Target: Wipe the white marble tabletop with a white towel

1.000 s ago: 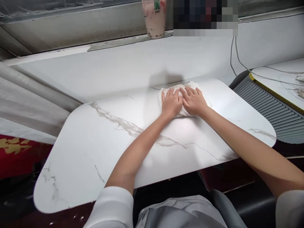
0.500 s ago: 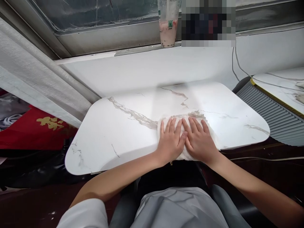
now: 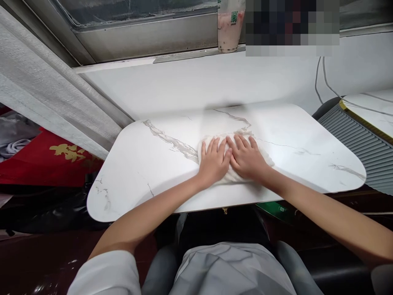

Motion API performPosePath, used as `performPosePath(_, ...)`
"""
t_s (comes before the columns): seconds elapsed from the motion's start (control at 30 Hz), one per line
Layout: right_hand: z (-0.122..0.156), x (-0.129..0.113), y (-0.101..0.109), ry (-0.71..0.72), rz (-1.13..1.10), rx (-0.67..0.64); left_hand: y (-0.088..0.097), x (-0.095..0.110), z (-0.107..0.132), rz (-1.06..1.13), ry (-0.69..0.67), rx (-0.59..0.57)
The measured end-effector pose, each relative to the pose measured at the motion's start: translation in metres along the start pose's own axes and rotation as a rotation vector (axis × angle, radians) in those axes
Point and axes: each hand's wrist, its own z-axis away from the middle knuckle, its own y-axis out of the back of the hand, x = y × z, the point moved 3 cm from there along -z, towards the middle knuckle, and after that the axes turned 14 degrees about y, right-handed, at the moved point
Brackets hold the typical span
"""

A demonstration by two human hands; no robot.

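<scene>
A cream-white cloth [image 3: 235, 177] lies rumpled on a white, marble-patterned tabletop [image 3: 123, 172], a little right of its middle. My left hand [image 3: 214, 162] rests flat on the cloth with its fingers spread and pointing away from me. Beside it, my right hand [image 3: 247, 155] also presses flat on the cloth, fingers apart. The two thumbs meet or nearly meet between the hands. Most of the cloth's middle is hidden under my palms.
A clear cup of pink drink [image 3: 229, 30] stands on the window ledge beside a blurred-out patch. White curtain [image 3: 61, 82] and red fabric [image 3: 46, 159] with gold marks are at left. A grey ribbed panel [image 3: 362, 143] and thin cables [image 3: 327, 78] are at right.
Both hands and the cloth have moved away from the table's near edge, farther onto the tabletop and slightly left. A green item below the near edge now shows. The view has shifted slightly.
</scene>
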Motion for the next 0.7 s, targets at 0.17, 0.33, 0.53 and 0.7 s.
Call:
performPosePath(0.17,-0.069,0.034,-0.017,-0.004,-0.078,0.044,0.002,-0.016,-0.075,0.058,0.038,0.06)
performPosePath(0.33,-0.124,0.057,-0.035,-0.036,-0.133,0.088,0.006,-0.031,-0.133,0.098,0.016,0.095)
performPosePath(0.53,-0.164,0.069,-0.047,-0.035,-0.183,0.178,0.012,-0.043,-0.171,0.092,0.005,0.105)
performPosePath(0.7,-0.176,0.073,-0.053,-0.049,-0.192,0.195,0.014,-0.046,-0.18,0.045,0.02,0.096)
